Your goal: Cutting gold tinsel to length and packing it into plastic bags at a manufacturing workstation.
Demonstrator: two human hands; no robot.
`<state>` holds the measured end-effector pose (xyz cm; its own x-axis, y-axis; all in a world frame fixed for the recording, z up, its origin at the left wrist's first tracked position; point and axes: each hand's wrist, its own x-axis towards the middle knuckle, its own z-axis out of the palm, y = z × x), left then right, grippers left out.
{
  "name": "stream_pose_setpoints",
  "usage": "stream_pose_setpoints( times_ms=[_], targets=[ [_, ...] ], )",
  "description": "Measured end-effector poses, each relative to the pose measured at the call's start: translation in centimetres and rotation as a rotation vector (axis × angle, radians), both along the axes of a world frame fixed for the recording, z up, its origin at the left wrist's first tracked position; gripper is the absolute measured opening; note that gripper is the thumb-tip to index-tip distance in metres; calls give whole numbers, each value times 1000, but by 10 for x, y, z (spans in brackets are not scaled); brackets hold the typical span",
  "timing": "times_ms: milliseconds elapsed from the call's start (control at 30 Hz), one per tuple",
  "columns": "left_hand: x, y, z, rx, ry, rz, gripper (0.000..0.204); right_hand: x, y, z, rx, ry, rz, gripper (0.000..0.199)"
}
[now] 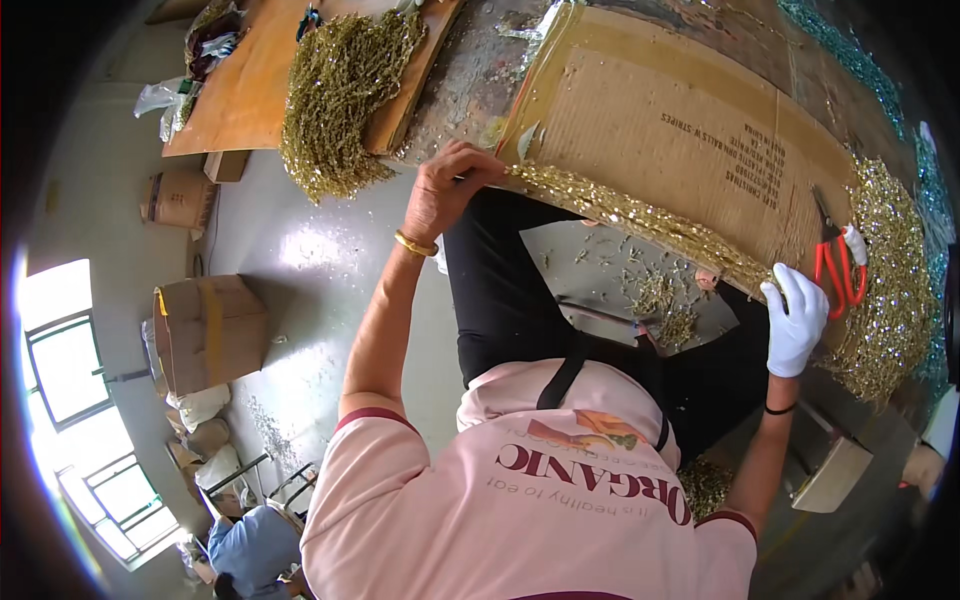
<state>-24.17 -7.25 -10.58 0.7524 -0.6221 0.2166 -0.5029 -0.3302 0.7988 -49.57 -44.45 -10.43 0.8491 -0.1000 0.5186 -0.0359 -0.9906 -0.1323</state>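
A bundle of glittering gold tinsel strands [640, 218] is stretched along the near edge of a flat brown cardboard sheet [660, 130]. My left hand [450, 188], bare with a gold bangle at the wrist, is closed in a pinch on the left end of the bundle. At its right end, my right hand [797, 318] in a white glove grips the strands between thumb and fingers. Red-handled scissors [840, 265] lie on the cardboard just beyond the glove. A thick pile of gold tinsel [885, 290] hangs over the table edge to the right.
Another heap of gold tinsel [345, 100] drapes over an orange-brown board [240, 90] at the left. Blue tinsel [850, 55] lies along the far right. Tinsel scraps [660, 300] litter the floor below. Cardboard boxes [210, 330] and a person in blue [255, 550] are at the left.
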Motion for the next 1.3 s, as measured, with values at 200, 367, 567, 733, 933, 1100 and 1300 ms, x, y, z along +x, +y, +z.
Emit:
stream_pose_setpoints(
  times_ms=[200, 367, 567, 733, 933, 1100, 1300],
  targets=[
    [5, 8, 0, 28, -74, 31, 13, 7, 6, -2, 39, 17, 35, 30],
    [3, -7, -4, 8, -59, 44, 13, 1, 2, -2, 96, 27, -8, 29],
    [11, 15, -2, 126, -197, 12, 16, 14, 8, -3, 108, -17, 45, 32],
    [13, 8, -9, 90, -49, 50, 16, -3, 15, 8, 169, -190, -66, 33],
    [5, 6, -5, 117, -71, 62, 15, -26, 89, -32, 615, 102, -274, 40],
    [13, 11, -11, 125, -129, 50, 12, 10, 91, -82, 910, 166, -124, 47],
    [10, 8, -11, 63, -82, 37, 12, -19, 51, -84, 516, 326, 197, 18]
  ],
)
